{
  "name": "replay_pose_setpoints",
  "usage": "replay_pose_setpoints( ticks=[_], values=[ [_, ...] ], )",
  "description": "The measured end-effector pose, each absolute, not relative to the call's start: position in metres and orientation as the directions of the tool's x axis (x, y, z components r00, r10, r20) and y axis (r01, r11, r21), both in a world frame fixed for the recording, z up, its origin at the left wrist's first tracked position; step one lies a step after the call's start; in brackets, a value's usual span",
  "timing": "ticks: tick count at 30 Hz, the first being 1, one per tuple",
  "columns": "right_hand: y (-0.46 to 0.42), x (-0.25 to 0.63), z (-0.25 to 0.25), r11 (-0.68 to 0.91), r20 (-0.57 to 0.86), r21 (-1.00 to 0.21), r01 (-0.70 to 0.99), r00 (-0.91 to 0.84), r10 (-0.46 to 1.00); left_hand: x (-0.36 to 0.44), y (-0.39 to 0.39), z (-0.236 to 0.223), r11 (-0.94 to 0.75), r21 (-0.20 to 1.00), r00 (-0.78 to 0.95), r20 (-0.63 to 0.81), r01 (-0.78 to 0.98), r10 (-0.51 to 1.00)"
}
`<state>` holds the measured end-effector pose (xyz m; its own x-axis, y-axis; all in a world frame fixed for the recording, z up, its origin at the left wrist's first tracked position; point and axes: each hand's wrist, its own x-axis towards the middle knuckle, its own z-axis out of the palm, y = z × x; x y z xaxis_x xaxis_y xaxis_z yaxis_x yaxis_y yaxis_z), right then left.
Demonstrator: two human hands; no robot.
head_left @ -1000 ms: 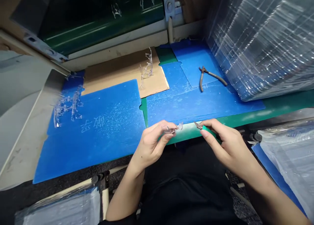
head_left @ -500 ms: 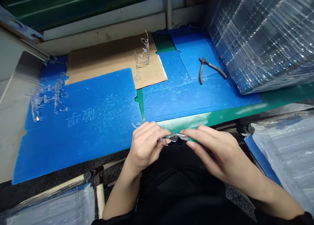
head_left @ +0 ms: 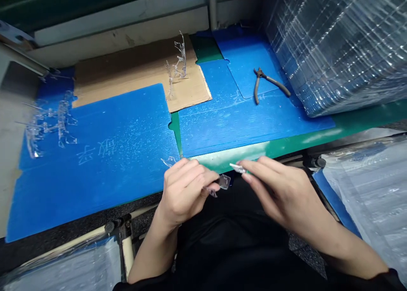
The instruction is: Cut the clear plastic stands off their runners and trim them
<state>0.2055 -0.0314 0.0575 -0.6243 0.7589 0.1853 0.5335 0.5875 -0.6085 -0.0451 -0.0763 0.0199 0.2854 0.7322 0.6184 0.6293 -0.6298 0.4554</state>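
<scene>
In the head view, my left hand (head_left: 186,189) is closed around a clear plastic part (head_left: 224,181), whose flat end sticks out past the fingertips. Another clear bit shows below the thumb, and a clear piece (head_left: 168,161) juts out behind the knuckles; whether these all join is hidden by the hand. My right hand (head_left: 276,189) pinches a small knife (head_left: 237,168), its pale metal blade pointing left towards the plastic. A narrow gap separates blade and part. Both hands hover at the table's front edge, above my dark clothing.
Clear plastic sprues (head_left: 52,123) lie at the left on a blue sheet (head_left: 133,126). Another sprue (head_left: 178,66) stands on brown cardboard (head_left: 121,68). Side cutters (head_left: 260,75) rest open at right, beside a tall film-wrapped stack (head_left: 337,49). Wrapped bundles (head_left: 372,202) flank me below.
The knife blade has come away from the clear part and now points up-left. My left hand has shifted slightly left with the part, which has turned. The whole view has moved slightly.
</scene>
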Motion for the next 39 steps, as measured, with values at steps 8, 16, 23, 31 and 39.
replay_pose_setpoints(
  ticks=[8, 16, 23, 31, 39],
  values=[
    [-0.018, 0.202, 0.042, 0.517, 0.229, -0.744, 0.424, -0.566, 0.792, -0.035, -0.088, 0.021, -0.454, 0.858, 0.230, 0.404, 0.241, 0.885],
    [-0.040, 0.200, 0.041, 0.721, 0.382, -0.628, 0.291, -0.692, 0.612, -0.014, -0.093, 0.003, -0.311, 0.950, 0.124, 0.311, -0.019, 0.942],
    [-0.045, 0.202, 0.040, 0.750, 0.412, -0.604, 0.270, -0.700, 0.584, -0.009, -0.088, 0.007, -0.327, 0.945, 0.126, 0.323, 0.013, 0.938],
    [-0.048, 0.205, 0.041, 0.704, 0.379, -0.672, 0.231, -0.709, 0.594, -0.007, -0.089, 0.003, -0.328, 0.945, 0.140, 0.323, 0.012, 0.936],
    [-0.054, 0.203, 0.037, 0.595, 0.359, -0.790, 0.144, -0.678, 0.641, -0.006, -0.086, 0.006, -0.400, 0.917, 0.158, 0.394, 0.001, 0.905]
  ],
)
